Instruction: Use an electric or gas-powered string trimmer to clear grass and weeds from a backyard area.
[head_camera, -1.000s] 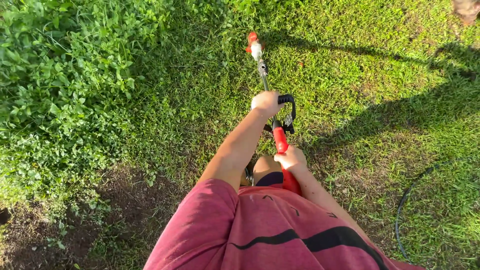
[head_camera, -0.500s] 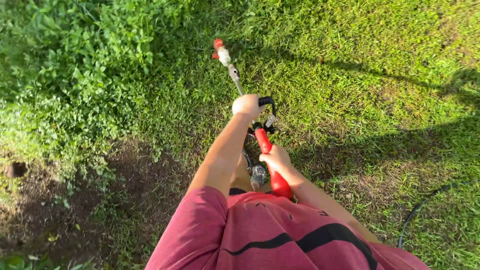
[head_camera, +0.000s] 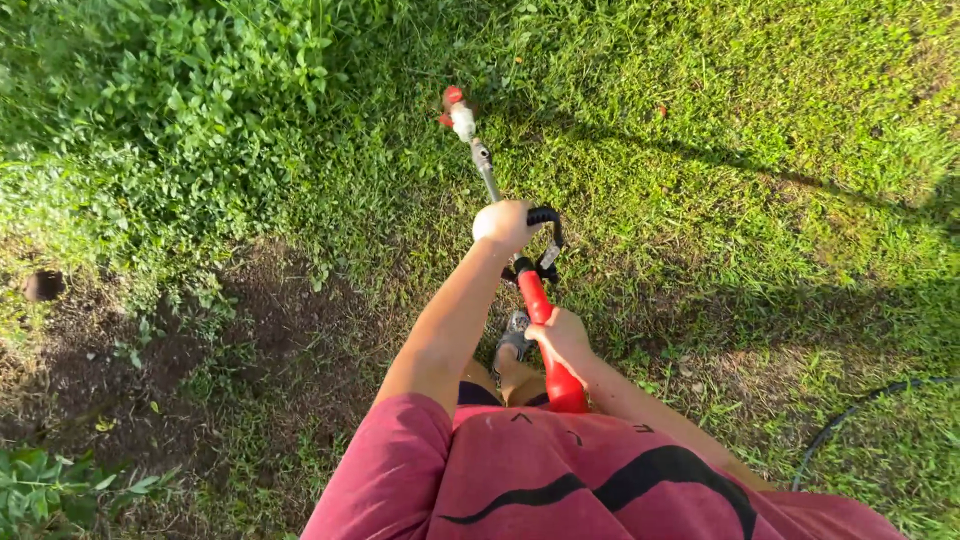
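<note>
- String trimmer (head_camera: 520, 265), red body with a metal shaft, angled down so its head sits on the grass (head_camera: 720, 130) up ahead
- left hand (head_camera: 503, 224) wrapped tight on the black loop handle (head_camera: 548, 222)
- right hand (head_camera: 562, 335) clenched round the red grip near the body
- black hose (head_camera: 850, 415) lying off right

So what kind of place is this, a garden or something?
Most likely a garden or backyard lawn. There is sunlit grass, a bank of leafy weeds and a bare soil patch, and both hands grip a red string trimmer; a dark hose lies nearby.
</note>
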